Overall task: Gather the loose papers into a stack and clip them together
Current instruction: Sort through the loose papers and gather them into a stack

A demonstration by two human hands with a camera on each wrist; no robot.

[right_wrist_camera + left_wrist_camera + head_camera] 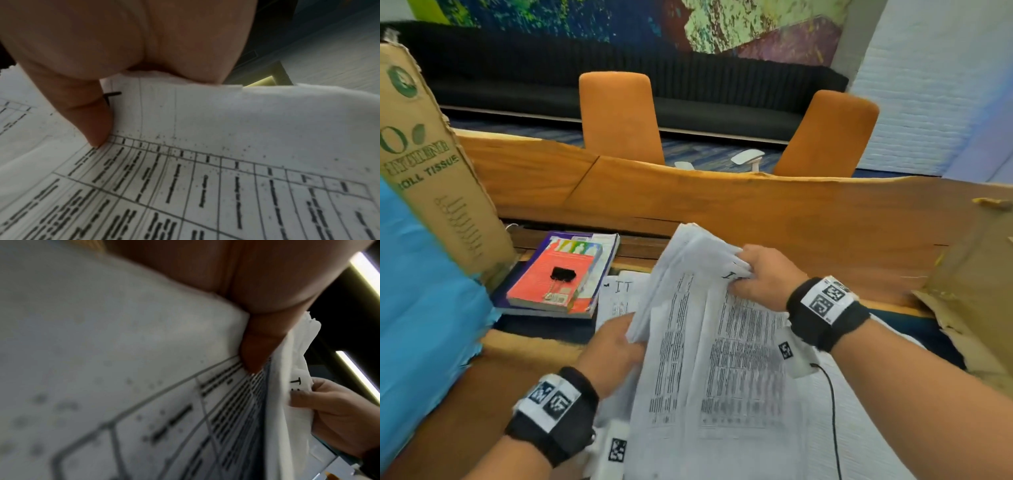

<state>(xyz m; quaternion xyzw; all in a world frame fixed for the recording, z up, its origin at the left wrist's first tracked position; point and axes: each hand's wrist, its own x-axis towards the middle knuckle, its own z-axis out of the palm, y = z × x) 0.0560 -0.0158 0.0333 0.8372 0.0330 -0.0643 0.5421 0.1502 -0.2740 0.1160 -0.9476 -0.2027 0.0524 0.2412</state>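
A thick bundle of printed white papers (709, 325) with tables of text is lifted off the table, tilted, its far corner up. My left hand (616, 346) grips its left edge, thumb on top (255, 352). My right hand (760, 274) pinches the top right part of the bundle, thumb pressed on the top sheet (90, 116). Another sheet (619, 294) marked "IT" lies flat on the table under the bundle. A black binder clip (561, 275) rests on a red book (551, 274) at the left, apart from both hands.
The red book lies on a larger purple book (599, 270). A tall cardboard box (431, 171) stands at the left, torn cardboard (969, 291) at the right. A black cable (832, 411) runs over the papers. Two orange chairs (619, 116) stand beyond the wooden table edge (722, 205).
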